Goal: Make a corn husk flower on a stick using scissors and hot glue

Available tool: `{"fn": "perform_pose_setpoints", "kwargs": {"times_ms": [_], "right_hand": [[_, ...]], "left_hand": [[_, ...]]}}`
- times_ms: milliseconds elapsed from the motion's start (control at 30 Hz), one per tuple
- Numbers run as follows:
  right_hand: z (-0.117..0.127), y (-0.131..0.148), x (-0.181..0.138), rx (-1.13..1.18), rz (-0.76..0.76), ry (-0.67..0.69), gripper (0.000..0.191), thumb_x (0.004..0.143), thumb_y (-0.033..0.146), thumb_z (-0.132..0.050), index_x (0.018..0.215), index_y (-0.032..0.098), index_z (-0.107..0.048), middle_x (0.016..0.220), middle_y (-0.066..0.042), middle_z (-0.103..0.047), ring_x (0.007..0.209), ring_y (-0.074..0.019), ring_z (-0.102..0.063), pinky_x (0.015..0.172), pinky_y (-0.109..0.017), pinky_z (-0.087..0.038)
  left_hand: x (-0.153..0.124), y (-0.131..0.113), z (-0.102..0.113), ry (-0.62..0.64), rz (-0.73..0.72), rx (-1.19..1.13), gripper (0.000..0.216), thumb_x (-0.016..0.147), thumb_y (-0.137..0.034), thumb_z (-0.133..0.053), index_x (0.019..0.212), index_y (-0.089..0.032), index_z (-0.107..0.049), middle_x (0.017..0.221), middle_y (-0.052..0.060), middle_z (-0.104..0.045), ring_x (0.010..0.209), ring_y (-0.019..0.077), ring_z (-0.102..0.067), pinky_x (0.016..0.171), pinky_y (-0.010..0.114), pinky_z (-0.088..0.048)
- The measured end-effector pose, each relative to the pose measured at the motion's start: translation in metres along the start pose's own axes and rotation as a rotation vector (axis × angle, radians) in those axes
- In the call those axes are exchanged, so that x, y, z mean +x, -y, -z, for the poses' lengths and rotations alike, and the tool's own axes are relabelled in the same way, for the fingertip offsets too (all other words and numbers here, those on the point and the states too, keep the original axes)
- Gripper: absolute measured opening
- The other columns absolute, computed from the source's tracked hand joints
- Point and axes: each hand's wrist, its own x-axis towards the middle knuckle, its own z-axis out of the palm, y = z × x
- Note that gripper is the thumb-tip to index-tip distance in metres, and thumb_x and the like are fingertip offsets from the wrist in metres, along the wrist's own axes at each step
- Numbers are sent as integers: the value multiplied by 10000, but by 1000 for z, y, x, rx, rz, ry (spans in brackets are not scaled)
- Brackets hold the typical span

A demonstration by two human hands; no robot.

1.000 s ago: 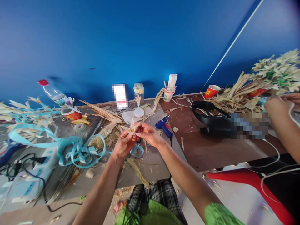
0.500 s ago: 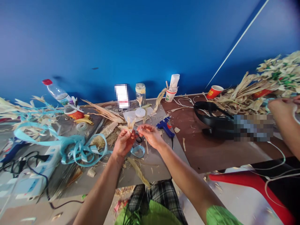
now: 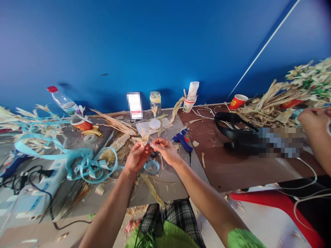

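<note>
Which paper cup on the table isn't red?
The white cup by the blue wall, behind the glue gun, with white paper sticking out. The tilted cup to its right and the cup by the bottle are red.

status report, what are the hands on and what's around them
Left hand and right hand both pinched on a small husk flower, held above the table. Glue gun just right of them, blue ribbon to the left, neither touching.

Honestly, nothing was readable here. The red paper cup (image 3: 237, 101), well right of the glass jar (image 3: 155, 100), had a yellow print that was too small to make out. The white cup (image 3: 187, 104) just right of the jar showed green marks, also illegible. The card (image 3: 134, 105) left of the jar was pixelated.
</note>
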Motion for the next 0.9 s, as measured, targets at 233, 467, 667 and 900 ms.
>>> {"fn": "perform_pose_setpoints", "kwargs": {"times_ms": [233, 467, 667, 900], "right_hand": [[1, -2, 0, -164, 17, -81, 97, 646, 182, -512, 637, 187, -608, 615, 22, -534, 562, -102, -427, 580, -242, -355], [7, -11, 4, -203, 119, -211, 124, 585, 125, -445, 550, 187, -547, 622, 23, -517, 617, -111, -461, 625, -240, -360], [5, -10, 3, -65, 54, -242, 68, 685, 247, -584, 691, 192, -623, 663, 17, -562, 606, -109, -477, 632, -257, -385], [2, -9, 1, -70, 79, -149, 170, 701, 368, -657, 745, 204, -669, 770, -15, -604, 707, -142, -510, 631, -258, -416]], "left_hand": [[0, 0, -1, -31, 17, 17, 145, 680, -228, -717, 668, -171, -585, 676, -19, -549, 599, 79, -491, 731, 307, -461], [0, -1, -1, -23, 21, 10, 140, 689, -211, -709, 678, -168, -577, 665, -17, -542, 585, 71, -476, 719, 290, -461], [-1, -1, -1, -3, 21, 0, 135, 699, -198, -701, 674, -165, -572, 675, -15, -550, 593, 69, -481, 722, 285, -458], [1, 1, 1, -37, 16, 14, 149, 674, -220, -725, 690, -172, -584, 659, -16, -561, 594, 79, -494, 716, 296, -463]]}}
